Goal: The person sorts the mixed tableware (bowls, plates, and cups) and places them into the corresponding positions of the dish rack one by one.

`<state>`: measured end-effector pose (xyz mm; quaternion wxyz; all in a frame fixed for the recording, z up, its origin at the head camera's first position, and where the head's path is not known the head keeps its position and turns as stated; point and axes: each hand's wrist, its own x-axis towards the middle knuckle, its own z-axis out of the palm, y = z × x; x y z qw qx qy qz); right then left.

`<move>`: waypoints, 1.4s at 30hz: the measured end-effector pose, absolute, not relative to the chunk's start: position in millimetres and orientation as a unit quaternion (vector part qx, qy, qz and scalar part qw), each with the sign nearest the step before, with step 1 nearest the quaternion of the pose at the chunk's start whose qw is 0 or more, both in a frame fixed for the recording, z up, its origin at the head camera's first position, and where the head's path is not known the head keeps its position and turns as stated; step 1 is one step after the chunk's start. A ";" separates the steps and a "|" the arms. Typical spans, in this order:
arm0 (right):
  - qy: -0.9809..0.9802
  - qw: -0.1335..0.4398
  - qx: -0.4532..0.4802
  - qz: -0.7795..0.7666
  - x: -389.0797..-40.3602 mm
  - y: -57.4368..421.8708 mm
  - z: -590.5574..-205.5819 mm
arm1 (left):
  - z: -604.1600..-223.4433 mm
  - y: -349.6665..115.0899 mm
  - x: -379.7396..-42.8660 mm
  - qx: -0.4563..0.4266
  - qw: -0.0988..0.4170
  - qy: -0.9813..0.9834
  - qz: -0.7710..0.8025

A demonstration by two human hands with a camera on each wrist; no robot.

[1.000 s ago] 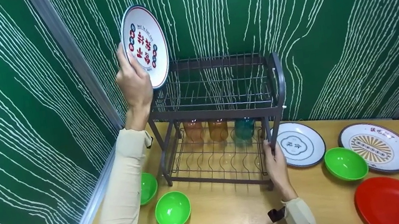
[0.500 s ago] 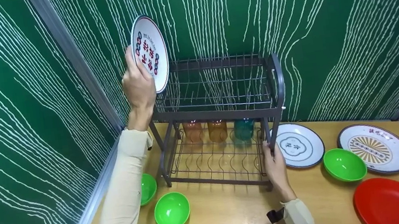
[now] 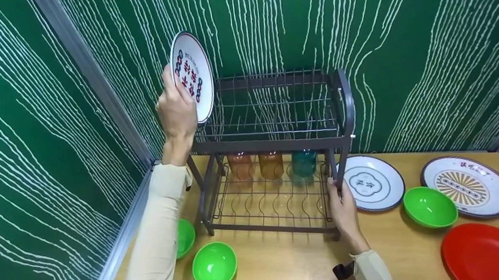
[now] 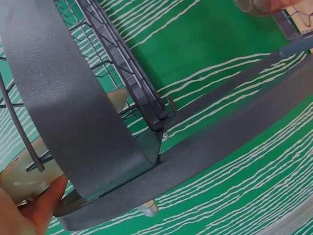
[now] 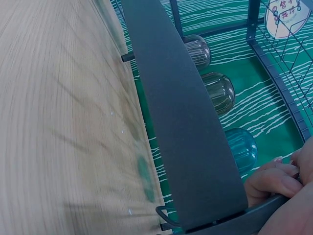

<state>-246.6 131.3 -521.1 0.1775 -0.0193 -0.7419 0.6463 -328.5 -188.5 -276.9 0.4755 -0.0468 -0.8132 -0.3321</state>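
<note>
My left hand (image 3: 177,111) pinches the rim of a white plate (image 3: 196,65) with red characters and a dark edge. The plate stands nearly upright at the left end of the upper tier of a dark two-tier dish rack (image 3: 274,143). In the left wrist view, the rack's end frame (image 4: 83,107) partly covers the plate (image 4: 29,174). Low on the rack's right side, my right hand (image 3: 344,209) grips the front post. Three tinted cups, pink (image 3: 241,166), amber (image 3: 271,165) and teal (image 3: 304,164), sit upside down toward the back of the lower tier.
Right of the rack lie a white plate (image 3: 373,181) and a sunburst-patterned plate (image 3: 481,181), the latter overlapped by a green bowl (image 3: 429,207). A red oval plate (image 3: 490,248) is nearer. Two green bowls (image 3: 214,266) stand front left. Green walls (image 3: 410,41) enclose the table.
My left hand has lowered the plate toward the upper tier, moving slightly right, and the plate has turned more edge-on. My right hand keeps its grip on the rack post.
</note>
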 end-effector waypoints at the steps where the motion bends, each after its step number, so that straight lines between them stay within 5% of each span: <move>1: -0.739 0.176 -0.016 0.651 -243.7 130.4 -516.8 | -277.4 -188.5 -328.6 -0.046 0.474 -0.814 -0.332; 23: -0.732 0.188 -0.019 0.655 -260.0 133.7 -547.1 | -273.2 -190.6 -328.9 -0.048 0.422 -0.837 -0.345; 42: -0.740 0.185 -0.006 0.647 -259.2 136.2 -547.9 | -266.0 -200.0 -317.4 -0.035 0.514 -0.776 -0.364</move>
